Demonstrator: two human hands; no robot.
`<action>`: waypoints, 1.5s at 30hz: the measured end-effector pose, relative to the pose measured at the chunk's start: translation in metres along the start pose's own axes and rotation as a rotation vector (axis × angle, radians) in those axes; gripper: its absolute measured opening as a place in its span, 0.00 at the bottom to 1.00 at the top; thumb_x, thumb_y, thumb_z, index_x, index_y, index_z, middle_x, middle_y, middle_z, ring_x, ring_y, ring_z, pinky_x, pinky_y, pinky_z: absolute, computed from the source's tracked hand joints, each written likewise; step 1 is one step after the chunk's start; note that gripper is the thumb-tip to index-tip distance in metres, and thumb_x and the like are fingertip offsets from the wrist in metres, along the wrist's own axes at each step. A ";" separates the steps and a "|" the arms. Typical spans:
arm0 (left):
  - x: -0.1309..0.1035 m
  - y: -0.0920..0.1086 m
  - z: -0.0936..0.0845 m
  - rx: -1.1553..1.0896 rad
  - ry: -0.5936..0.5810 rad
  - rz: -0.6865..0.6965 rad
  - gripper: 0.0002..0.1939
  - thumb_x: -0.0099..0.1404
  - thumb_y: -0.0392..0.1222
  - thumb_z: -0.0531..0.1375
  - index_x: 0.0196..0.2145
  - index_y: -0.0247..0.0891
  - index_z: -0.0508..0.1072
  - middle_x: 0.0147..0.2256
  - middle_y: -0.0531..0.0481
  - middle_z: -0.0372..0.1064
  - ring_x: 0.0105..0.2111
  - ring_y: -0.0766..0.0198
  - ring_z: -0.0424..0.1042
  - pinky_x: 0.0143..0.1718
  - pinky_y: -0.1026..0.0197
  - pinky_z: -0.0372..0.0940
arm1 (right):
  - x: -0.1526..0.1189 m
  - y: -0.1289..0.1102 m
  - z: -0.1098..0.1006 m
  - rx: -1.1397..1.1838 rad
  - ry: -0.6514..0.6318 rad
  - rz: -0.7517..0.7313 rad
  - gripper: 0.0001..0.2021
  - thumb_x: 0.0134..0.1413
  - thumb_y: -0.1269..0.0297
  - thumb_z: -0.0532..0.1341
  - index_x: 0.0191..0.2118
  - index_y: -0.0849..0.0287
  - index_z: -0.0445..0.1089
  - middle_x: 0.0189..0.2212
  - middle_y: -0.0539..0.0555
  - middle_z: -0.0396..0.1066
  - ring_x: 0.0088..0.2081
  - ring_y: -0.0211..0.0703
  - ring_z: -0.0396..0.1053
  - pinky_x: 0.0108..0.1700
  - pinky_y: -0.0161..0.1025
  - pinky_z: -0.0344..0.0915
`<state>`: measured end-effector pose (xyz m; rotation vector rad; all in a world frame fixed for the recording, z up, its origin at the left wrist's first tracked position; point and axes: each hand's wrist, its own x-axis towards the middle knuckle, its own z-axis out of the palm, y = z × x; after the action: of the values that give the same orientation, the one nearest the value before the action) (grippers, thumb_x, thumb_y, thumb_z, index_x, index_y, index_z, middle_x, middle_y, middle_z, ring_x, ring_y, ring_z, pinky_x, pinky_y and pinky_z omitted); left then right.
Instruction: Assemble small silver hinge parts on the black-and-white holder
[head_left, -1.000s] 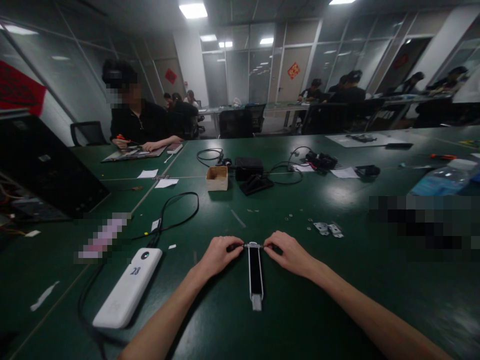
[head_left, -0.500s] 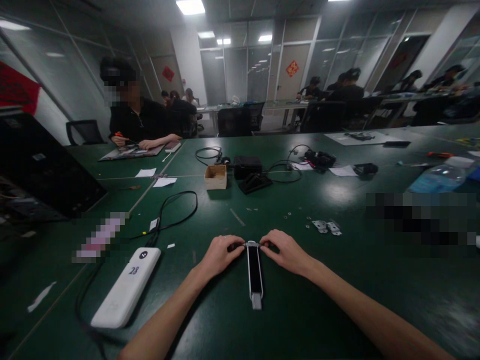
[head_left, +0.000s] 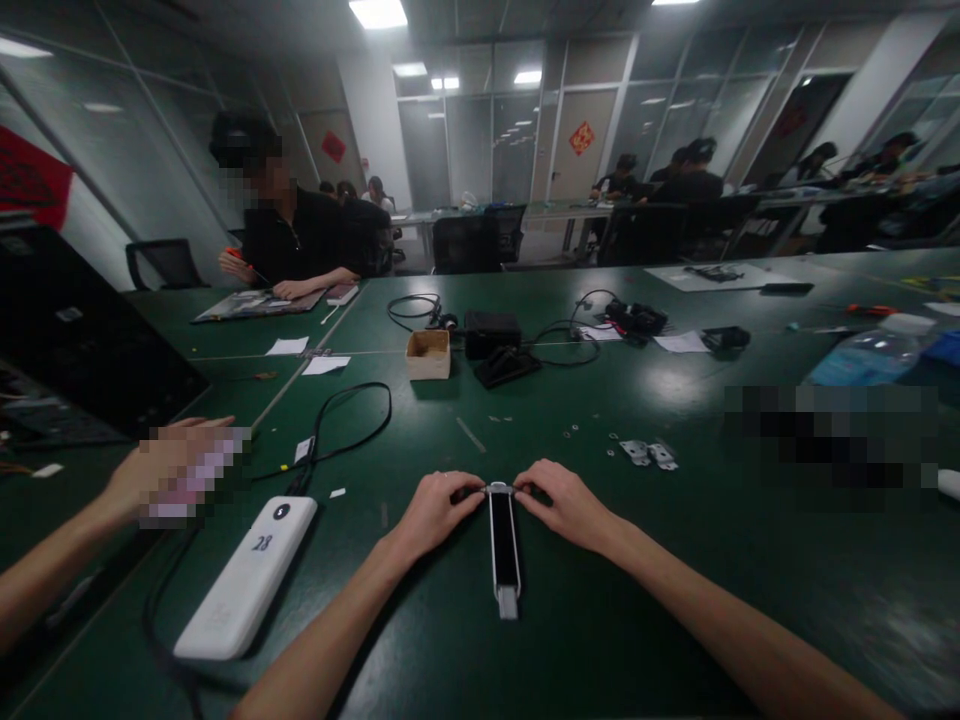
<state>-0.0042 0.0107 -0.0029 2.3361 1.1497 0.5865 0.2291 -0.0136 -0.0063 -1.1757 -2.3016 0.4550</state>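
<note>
A long, narrow black piece with a silver frame [head_left: 505, 545] lies on the green table in front of me, pointing away from me. A flat silver tab sticks out of its near end. My left hand [head_left: 441, 512] pinches its far end from the left, thumb and fingertips together. From the right, my right hand [head_left: 559, 505] pinches the same end in a like way. The fingertips partly hide the small silver crosspiece there. Both forearms come in low over the table.
A white power bank [head_left: 247, 580] with a black cable lies left. Another person's hand [head_left: 161, 465] rests on a blurred-out pinkish item. Metal brackets [head_left: 649, 455] and small rings lie right, a bottle [head_left: 874, 350] beyond. A small box [head_left: 428, 356] stands ahead.
Another person's arm has come in from the left, its hand on the pinkish item. My hands stay at the far end of the piece. The view has shifted slightly.
</note>
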 end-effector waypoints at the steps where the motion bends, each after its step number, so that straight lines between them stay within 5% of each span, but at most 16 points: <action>1: 0.000 0.000 0.000 0.002 -0.002 0.001 0.08 0.65 0.41 0.57 0.39 0.40 0.76 0.35 0.53 0.75 0.31 0.64 0.71 0.35 0.64 0.62 | 0.000 0.000 0.000 0.002 0.003 -0.002 0.07 0.60 0.66 0.56 0.41 0.58 0.68 0.34 0.53 0.69 0.35 0.40 0.66 0.37 0.39 0.63; 45: 0.001 0.004 -0.002 -0.032 -0.005 -0.020 0.08 0.64 0.39 0.58 0.38 0.39 0.76 0.34 0.53 0.76 0.31 0.65 0.72 0.35 0.66 0.62 | 0.003 -0.003 0.001 -0.026 0.017 0.011 0.06 0.56 0.69 0.59 0.40 0.59 0.69 0.34 0.53 0.70 0.36 0.42 0.66 0.38 0.39 0.65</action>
<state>-0.0024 0.0098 0.0015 2.2955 1.1511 0.5872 0.2252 -0.0131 -0.0042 -1.2003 -2.2941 0.4187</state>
